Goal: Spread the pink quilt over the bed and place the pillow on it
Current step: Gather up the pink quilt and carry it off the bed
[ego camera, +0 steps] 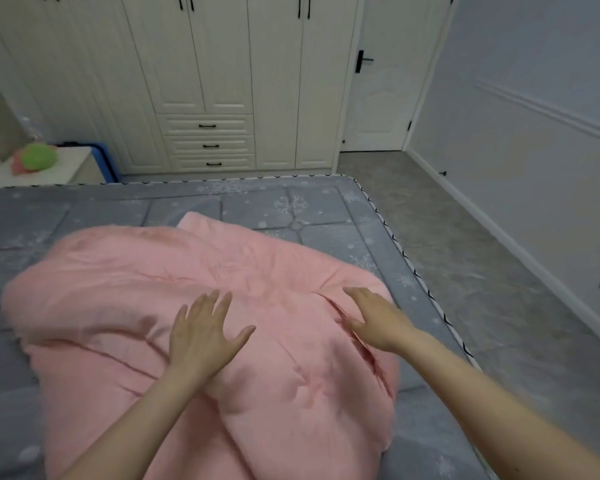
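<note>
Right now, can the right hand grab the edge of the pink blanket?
Probably yes. The right hand already lies open at a folded edge of the pink quilt, and nothing sits between them.

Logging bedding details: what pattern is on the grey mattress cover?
White snowflakes on the grey quilted mattress cover; head view.

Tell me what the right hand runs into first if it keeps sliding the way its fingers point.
The right hand points up-left along a fold of the pink quilt, so it would probably meet more bunched quilt first, then bare grey mattress beyond. Depth is unclear.
</note>
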